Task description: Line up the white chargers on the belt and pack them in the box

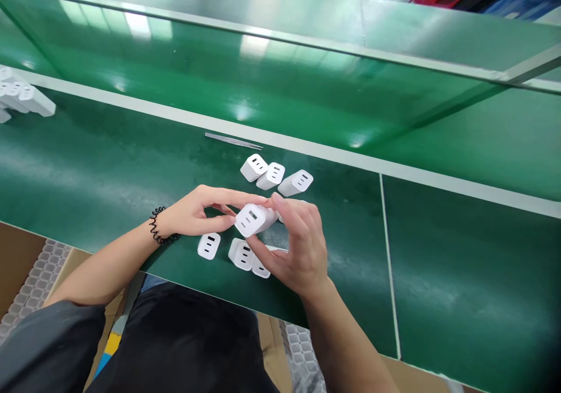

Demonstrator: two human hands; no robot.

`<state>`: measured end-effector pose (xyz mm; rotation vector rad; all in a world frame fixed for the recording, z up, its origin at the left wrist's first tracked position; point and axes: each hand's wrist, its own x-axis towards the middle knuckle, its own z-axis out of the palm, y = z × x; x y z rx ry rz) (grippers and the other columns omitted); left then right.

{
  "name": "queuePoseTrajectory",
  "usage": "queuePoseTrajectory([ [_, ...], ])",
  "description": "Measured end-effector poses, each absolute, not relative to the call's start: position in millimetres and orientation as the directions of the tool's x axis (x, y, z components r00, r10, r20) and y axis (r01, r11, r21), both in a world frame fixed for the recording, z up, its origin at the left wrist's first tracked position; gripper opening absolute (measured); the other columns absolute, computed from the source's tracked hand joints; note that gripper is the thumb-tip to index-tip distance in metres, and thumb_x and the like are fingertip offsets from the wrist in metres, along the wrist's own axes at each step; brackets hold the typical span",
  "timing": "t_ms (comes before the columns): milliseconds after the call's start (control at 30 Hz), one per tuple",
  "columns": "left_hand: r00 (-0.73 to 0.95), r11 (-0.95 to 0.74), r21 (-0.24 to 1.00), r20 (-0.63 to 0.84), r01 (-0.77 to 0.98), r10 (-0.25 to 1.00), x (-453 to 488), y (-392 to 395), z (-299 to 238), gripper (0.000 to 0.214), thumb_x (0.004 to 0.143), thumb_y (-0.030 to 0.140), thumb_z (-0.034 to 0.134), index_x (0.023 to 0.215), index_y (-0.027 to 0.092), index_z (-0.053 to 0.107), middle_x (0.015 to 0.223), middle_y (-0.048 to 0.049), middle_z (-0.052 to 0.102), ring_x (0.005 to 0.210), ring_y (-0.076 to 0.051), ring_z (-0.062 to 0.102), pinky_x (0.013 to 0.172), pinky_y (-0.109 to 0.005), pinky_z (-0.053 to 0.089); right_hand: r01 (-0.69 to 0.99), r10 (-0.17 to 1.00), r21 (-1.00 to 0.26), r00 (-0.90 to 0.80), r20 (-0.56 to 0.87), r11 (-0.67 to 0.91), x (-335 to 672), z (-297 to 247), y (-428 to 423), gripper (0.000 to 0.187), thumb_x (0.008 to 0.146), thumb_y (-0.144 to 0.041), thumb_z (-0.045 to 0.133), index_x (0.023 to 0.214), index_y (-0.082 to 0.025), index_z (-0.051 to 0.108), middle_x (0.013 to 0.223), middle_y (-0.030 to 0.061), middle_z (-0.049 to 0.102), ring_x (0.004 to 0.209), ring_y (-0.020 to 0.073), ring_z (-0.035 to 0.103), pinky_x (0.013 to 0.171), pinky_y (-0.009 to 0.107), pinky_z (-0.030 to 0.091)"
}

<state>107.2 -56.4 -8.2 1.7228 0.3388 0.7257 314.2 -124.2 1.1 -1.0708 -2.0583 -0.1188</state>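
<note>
Both hands hold one white charger block (pixel 253 218) just above the green table (pixel 109 171). My left hand (pixel 199 212), with a black coil band on its wrist, pinches the block's left end. My right hand (pixel 295 244) wraps its fingers round the right end and partly hides it. The block's port face points toward me. Three more white chargers (pixel 276 176) lie in a row just beyond the hands. Others lie below the hands: one charger (pixel 208 245) at the left and two chargers (pixel 245 256) partly under my right hand.
Metal tweezers (pixel 234 141) lie by the white strip beyond the chargers. Several more white chargers (pixel 26 98) are piled at the far left edge. A raised green shelf (pixel 307 83) runs behind. Cardboard and a foam tray (pixel 39 276) sit below the table's near edge.
</note>
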Motion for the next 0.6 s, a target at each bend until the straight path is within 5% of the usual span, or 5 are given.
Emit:
queuePoseTrajectory([
  [133,0.750,-0.364,0.928,0.181,0.085,0.636,109.0,-56.1,-11.7,0.053,0.089,0.010,0.053,0.139,0.025,0.054,0.137,-0.0073,0.061,0.115,-0.018,0.065,0.096,-0.030,0.056,0.748,0.807,-0.373,-0.358,0.469,0.549,319.4,-3.4,-120.1,0.069,0.088,-0.017,0.059,0.150,-0.022,0.028,0.119,0.0120,0.065,0.105,0.0276,0.064,0.085,0.044,0.053],
  [267,0.718,-0.450,0.839,0.107,0.306,0.688,109.8,-54.0,-14.5,0.042,0.094,0.022,0.051,0.135,0.020,0.055,0.135,-0.0092,0.062,0.117,-0.021,0.063,0.098,-0.037,0.054,0.767,0.883,-0.438,-0.390,0.261,0.468,330.0,-10.7,-112.7,0.050,0.089,-0.016,0.053,0.138,-0.019,0.046,0.121,0.0130,0.065,0.113,0.0290,0.062,0.094,0.048,0.051],
  [467,0.674,-0.368,0.837,-0.001,0.404,0.739,106.8,-47.9,-8.9,0.034,0.097,0.037,0.051,0.123,0.019,0.062,0.123,-0.0077,0.069,0.103,-0.018,0.067,0.088,-0.032,0.056,0.887,0.932,-0.317,-0.265,0.246,0.336,343.7,-14.1,-108.1,0.044,0.086,-0.020,0.059,0.130,-0.022,0.052,0.130,0.0160,0.059,0.120,0.0359,0.055,0.095,0.056,0.044],
  [600,0.796,-0.378,0.837,-0.109,0.397,0.595,95.1,-43.6,3.3,0.045,0.093,0.048,0.058,0.128,0.020,0.060,0.128,-0.0089,0.065,0.109,-0.020,0.064,0.086,-0.030,0.054,0.858,0.913,-0.348,-0.283,0.293,0.378,347.5,-1.9,-111.7,0.043,0.090,-0.026,0.060,0.132,-0.024,0.050,0.126,0.0136,0.059,0.117,0.0315,0.055,0.097,0.052,0.045],
])
